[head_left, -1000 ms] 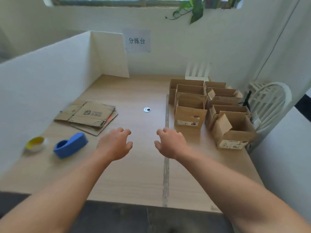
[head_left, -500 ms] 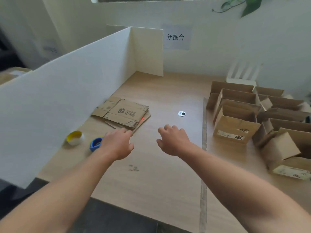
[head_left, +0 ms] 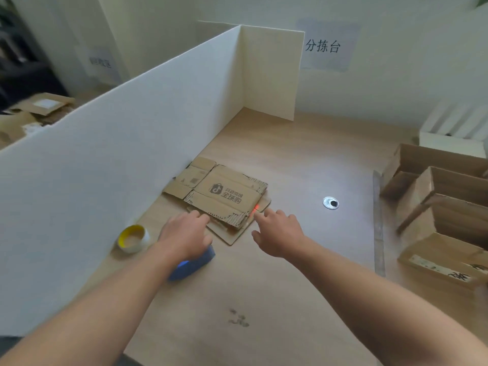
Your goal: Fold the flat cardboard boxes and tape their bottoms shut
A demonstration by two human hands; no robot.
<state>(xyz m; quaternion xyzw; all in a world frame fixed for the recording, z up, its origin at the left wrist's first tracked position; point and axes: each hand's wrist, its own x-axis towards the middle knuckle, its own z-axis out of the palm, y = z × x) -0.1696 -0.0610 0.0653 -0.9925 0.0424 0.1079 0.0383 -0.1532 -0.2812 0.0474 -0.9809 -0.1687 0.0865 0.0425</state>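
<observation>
A small stack of flat cardboard boxes (head_left: 224, 194) with a printed logo lies on the wooden table (head_left: 264, 299), close to the white partition. My left hand (head_left: 184, 236) is at the stack's near edge, fingers apart and holding nothing, above a blue tape dispenser (head_left: 194, 264) that it partly hides. My right hand (head_left: 277, 233) reaches toward the stack's near right corner with fingers spread and empty; its fingertips are at the corner, contact unclear. A yellow-cored tape roll (head_left: 132, 237) sits to the left of my left hand.
A white partition (head_left: 118, 159) walls the table's left side and back corner. Several folded open boxes (head_left: 435, 202) stand at the right. A round cable hole cap (head_left: 330, 202) is in the table's middle. A seam strip (head_left: 378, 228) runs along the table.
The view has swung left and down. Both hands have moved forward to the flat cardboard stack; my left hand now covers part of the blue dispenser.
</observation>
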